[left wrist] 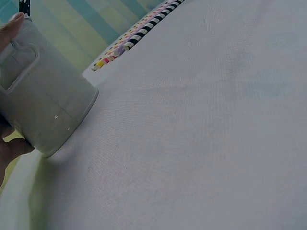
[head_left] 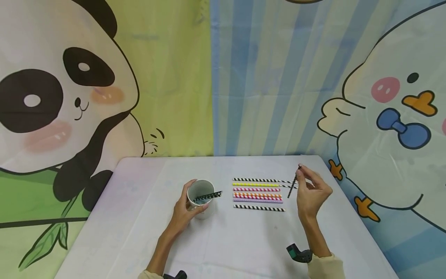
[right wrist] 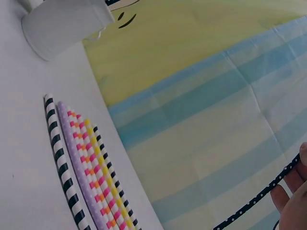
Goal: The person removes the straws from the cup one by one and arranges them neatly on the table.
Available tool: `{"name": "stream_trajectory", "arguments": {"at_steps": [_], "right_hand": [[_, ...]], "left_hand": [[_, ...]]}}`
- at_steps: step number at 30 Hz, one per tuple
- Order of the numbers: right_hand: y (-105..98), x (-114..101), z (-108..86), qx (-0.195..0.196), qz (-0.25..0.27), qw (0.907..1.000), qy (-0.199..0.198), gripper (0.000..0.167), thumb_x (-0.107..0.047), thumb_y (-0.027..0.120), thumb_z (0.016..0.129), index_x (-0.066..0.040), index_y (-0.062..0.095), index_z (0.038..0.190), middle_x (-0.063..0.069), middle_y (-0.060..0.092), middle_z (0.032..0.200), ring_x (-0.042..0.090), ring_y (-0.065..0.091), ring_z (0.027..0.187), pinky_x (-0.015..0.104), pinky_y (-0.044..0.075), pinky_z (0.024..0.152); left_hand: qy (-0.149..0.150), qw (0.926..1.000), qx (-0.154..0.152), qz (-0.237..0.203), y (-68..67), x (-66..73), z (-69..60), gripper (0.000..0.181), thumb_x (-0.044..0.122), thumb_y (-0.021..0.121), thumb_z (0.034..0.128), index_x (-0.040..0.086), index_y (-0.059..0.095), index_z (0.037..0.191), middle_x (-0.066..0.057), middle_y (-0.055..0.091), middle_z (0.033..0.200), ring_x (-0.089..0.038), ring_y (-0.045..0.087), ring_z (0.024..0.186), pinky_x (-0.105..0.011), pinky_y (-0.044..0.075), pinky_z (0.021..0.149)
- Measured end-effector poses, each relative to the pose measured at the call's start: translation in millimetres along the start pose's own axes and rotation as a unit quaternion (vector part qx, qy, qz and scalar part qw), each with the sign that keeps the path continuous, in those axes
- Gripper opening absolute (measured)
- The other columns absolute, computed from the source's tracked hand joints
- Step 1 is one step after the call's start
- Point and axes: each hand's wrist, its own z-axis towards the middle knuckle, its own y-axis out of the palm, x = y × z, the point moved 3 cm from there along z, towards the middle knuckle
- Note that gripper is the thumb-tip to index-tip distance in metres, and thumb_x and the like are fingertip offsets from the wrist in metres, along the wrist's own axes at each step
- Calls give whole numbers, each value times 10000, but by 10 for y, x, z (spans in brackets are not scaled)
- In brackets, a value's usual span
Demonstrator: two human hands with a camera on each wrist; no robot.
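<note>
My left hand (head_left: 182,215) grips a white cup (left wrist: 48,103), thumb at the near side and fingers round the far side. One or more black straws with white dots (head_left: 211,195) lean inside the cup, their ends above its rim. Between the fingertips of my right hand (head_left: 311,192) is another black straw with white dots (right wrist: 259,197), tilted above the table's right side. To its left, paper straws lie side by side on the table: black-and-white striped ones (head_left: 259,208), a yellow one (head_left: 256,185), pink and orange patterned ones (right wrist: 85,163) and a purple one (right wrist: 72,143).
A white cloth covers the table (head_left: 230,244). Behind it hangs a curtain (head_left: 265,97) with a panda and a white cartoon bird. A dark wrist device (head_left: 299,254) sits by the right sleeve (head_left: 325,267); another dark device (head_left: 175,275) shows at the left wrist.
</note>
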Motion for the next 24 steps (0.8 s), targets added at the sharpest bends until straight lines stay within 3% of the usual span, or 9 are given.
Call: {"name": "stream_trajectory", "arguments": {"at_steps": [5,10,12,17,24], "right_hand": [[-27,102,-31,-406,-484,9979,-156,245,60,794,953,-49,853,1165,210,809,1114,-45,713,974,85,567,809],[-52,202,-52,-846,-971,9891,-718,244,81,785,951,-23,847,1162,199,806,1060,-73,680,1018,46,523,883],[-60,251,-65,-1027,-1288,9808,-1040,236,77,782,955,-24,848,1158,193,803,1029,13,697,975,31,490,888],[-84,380,-105,-1422,-2106,9494,-1848,244,65,804,940,-49,856,1149,179,782,967,304,720,877,73,434,857],[-96,541,-118,-2066,-2702,9074,-2469,339,143,841,852,-74,864,1110,164,760,934,331,717,836,429,573,658]], "left_hand": [[-15,10000,17,-1,-3,0,-15,929,214,879,937,302,338,1687,-191,525,1601,-466,558,1460,-718,447,1177],[24,10000,11,6,-4,-23,-10,931,205,872,942,285,328,1694,-193,519,1606,-478,549,1461,-721,442,1180],[15,10000,10,-14,-4,-24,-9,931,209,874,942,292,329,1693,-188,515,1610,-476,544,1466,-721,438,1184],[-8,10000,-8,-27,0,-21,-6,931,215,877,940,319,332,1688,-182,515,1612,-468,543,1469,-719,435,1188],[-59,10000,1,-21,3,-5,-7,931,230,883,936,369,337,1676,-154,526,1609,-445,554,1463,-700,439,1194]]}}
